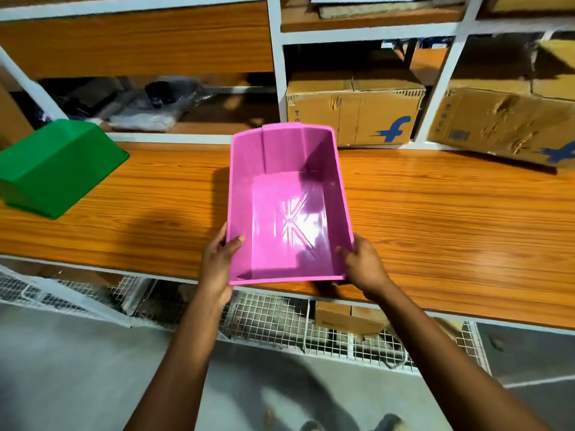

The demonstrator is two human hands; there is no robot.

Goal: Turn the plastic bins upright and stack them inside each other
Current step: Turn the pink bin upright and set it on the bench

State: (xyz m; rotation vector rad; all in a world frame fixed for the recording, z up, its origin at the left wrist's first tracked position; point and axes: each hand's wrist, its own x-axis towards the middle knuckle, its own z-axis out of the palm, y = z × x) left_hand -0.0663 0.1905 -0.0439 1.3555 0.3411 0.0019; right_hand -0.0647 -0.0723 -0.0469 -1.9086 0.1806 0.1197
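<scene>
The pink bin [289, 213] is upright at the counter's [435, 228] front edge, long axis front to back, with the left grip [217, 265] and right grip [364, 265] each clasping a near rim corner. The green bin [59, 169] lies overturned at the counter's left end, nearest the left grip.

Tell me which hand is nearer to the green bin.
Left. The left hand grips the near left corner of the pink bin, on the side toward the green bin; the right hand grips its near right corner, farther off.
</scene>
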